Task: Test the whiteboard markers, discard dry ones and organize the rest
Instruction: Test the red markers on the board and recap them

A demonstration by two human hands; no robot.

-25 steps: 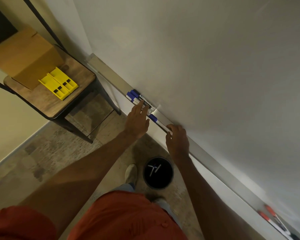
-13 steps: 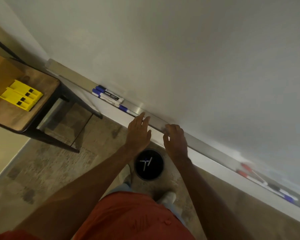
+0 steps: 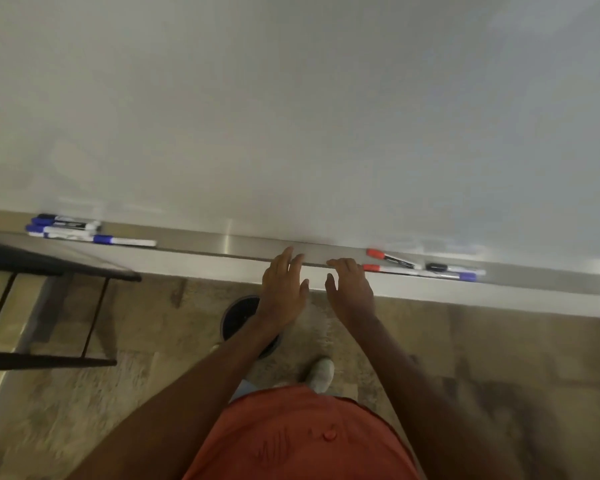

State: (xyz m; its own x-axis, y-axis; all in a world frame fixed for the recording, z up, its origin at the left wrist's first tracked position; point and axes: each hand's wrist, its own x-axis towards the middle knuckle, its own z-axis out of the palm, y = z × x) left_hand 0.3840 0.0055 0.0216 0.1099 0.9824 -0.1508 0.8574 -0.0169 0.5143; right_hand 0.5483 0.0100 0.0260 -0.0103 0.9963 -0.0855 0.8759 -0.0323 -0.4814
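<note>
Both hands reach to the marker tray (image 3: 243, 244): the left hand (image 3: 282, 289) with fingers straight, tips on its front edge; the right hand (image 3: 351, 289) loosely curved, holding nothing. Red markers (image 3: 388, 263) lie just right of the right fingertips (perhaps touching, blurred). Blue markers (image 3: 84, 232) lie well left of the left fingers.

Whiteboard (image 3: 291, 116) above the left hand (image 3: 282, 289): smooth, faintly glossy. Marker tray (image 3: 250, 245) at the fingertips: brushed metal, satin sheen. Markers (image 3: 423, 268) just beside the right hand (image 3: 350, 289): smooth plastic. Floor (image 3: 499, 358) below the hands: matt, mottled, rough-looking. Shirt (image 3: 291, 438): matt orange cloth.
</note>
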